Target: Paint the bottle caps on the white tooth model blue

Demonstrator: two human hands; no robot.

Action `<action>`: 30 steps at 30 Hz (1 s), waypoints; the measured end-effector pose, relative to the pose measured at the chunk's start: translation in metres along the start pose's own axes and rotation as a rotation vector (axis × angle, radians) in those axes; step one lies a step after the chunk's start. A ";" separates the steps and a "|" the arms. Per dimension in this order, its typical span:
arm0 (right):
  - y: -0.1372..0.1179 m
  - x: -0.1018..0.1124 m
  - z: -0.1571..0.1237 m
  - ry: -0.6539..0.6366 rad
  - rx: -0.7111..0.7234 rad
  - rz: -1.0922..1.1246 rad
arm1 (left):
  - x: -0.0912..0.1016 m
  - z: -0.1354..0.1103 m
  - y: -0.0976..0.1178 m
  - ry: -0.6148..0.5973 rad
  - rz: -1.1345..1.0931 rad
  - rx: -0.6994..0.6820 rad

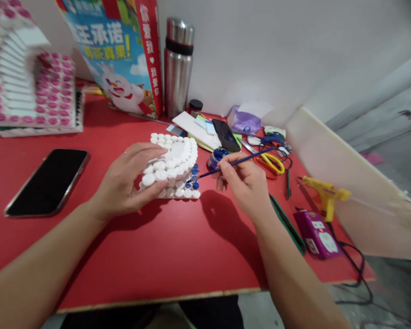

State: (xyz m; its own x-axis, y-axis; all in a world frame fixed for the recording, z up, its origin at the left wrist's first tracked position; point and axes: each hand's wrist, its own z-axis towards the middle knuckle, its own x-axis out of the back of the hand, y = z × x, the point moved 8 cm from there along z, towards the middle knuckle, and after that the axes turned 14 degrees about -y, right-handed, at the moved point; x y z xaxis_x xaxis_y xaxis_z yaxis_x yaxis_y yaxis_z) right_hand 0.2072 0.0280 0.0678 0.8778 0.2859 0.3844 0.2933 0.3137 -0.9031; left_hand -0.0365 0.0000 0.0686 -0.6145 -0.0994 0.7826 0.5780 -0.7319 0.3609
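Note:
A white model [173, 171] covered with round white pieces sits on the red table, several pieces at its right corner painted blue. Around its left side my left hand [137, 176] is closed, thumb at the front and fingers over the top. My right hand [241, 180] pinches a thin dark-blue paintbrush [239, 161], whose tip points left at the blue pieces; whether it touches them I cannot tell. Just behind the right hand's fingers stands a small jar of blue paint [216, 156], partly hidden.
A black phone [50, 183] lies left. Behind are a pink-and-white model [55, 121], a printed bag [123, 59] and a steel flask [178, 73]. Yellow-handled scissors [272, 163], a yellow glue gun [325, 194] and a purple box [317, 233] with a cable lie right.

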 end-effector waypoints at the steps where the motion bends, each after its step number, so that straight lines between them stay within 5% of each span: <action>1: -0.001 0.001 -0.001 -0.005 0.002 -0.021 | -0.001 0.000 0.000 -0.005 -0.001 0.000; 30: -0.005 -0.005 -0.001 -0.016 0.095 -0.124 | -0.003 0.001 -0.004 -0.043 -0.009 0.026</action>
State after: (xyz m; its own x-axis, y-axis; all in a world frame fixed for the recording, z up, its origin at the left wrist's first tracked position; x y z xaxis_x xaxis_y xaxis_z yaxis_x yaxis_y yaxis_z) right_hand 0.2015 0.0237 0.0698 0.8305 0.2542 0.4957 0.3614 0.4313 -0.8267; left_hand -0.0363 0.0041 0.0647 -0.5967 -0.0632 0.8000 0.5862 -0.7151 0.3807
